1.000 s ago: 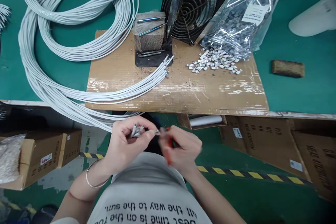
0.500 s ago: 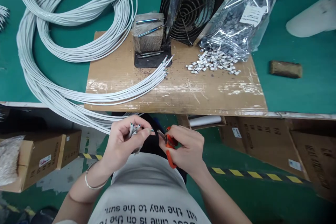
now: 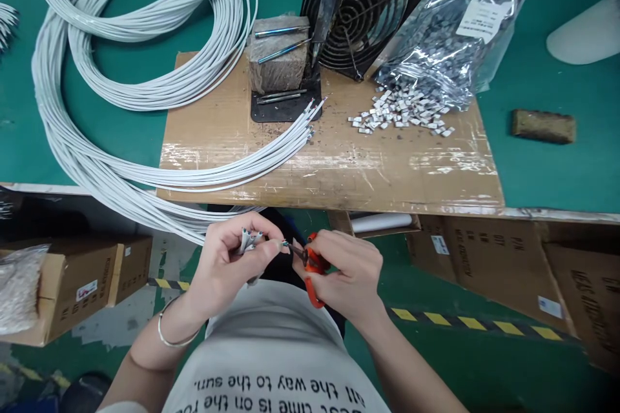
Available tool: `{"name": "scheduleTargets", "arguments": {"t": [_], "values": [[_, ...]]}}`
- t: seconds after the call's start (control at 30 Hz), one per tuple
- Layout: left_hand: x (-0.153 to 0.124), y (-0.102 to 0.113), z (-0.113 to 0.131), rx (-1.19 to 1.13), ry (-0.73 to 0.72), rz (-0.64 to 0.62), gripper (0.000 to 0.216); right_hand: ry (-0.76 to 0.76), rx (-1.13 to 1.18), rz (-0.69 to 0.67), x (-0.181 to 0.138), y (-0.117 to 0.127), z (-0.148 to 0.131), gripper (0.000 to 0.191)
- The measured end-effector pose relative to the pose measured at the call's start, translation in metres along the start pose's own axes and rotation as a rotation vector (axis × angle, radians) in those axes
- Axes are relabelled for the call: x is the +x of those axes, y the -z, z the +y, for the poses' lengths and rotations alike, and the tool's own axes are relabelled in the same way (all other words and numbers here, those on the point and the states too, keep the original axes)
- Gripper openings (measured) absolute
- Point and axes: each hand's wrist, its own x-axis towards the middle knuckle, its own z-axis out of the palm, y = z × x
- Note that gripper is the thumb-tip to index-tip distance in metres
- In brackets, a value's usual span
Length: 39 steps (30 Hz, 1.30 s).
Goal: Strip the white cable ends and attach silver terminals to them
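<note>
My left hand [image 3: 237, 255] is closed around a bunch of white cables [image 3: 248, 240], their cut ends poking up between the fingers. One cable end is pinched between thumb and forefinger, pointing right. My right hand [image 3: 346, 268] grips orange-handled scissors [image 3: 314, 262], and their dark blades reach the tip of that pinched end. Whether the blades are fully closed is too small to tell. Both hands are in front of my body, below the table edge. From the left hand the cables run up to a long looped bundle [image 3: 62, 110] on the green table.
A cardboard sheet [image 3: 339, 174] carries a soldering iron [image 3: 327, 6], a sponge-like block [image 3: 278, 55] with metal tips, and small white connectors [image 3: 402, 110] beside a plastic bag [image 3: 465, 32]. A black fan [image 3: 363, 13] stands behind. Cardboard boxes [image 3: 484, 258] sit under the table.
The scissors' blades have moved slightly left, onto the pinched cable end. The left hand keeps its hold on the bunch. The view has shifted a little.
</note>
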Motion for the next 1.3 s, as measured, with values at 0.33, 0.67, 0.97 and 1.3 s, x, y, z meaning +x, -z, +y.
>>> {"name": "scheduleTargets", "arguments": {"t": [0.33, 0.67, 0.97, 1.3], "values": [[0.000, 0.000, 0.005, 0.010, 0.033, -0.009, 0.023, 0.063, -0.062, 0.023, 0.004, 0.002, 0.000, 0.038], [-0.001, 0.002, 0.006, 0.020, 0.087, -0.018, 0.025, 0.076, -0.059, 0.041, 0.001, -0.002, 0.003, 0.039], [0.001, -0.002, 0.005, 0.071, -0.012, 0.033, 0.017, 0.073, -0.060, 0.086, 0.000, -0.008, 0.003, 0.041], [-0.002, -0.008, -0.001, 0.160, -0.116, 0.081, 0.013, -0.156, 0.206, 0.323, -0.003, -0.028, -0.010, 0.041]]}}
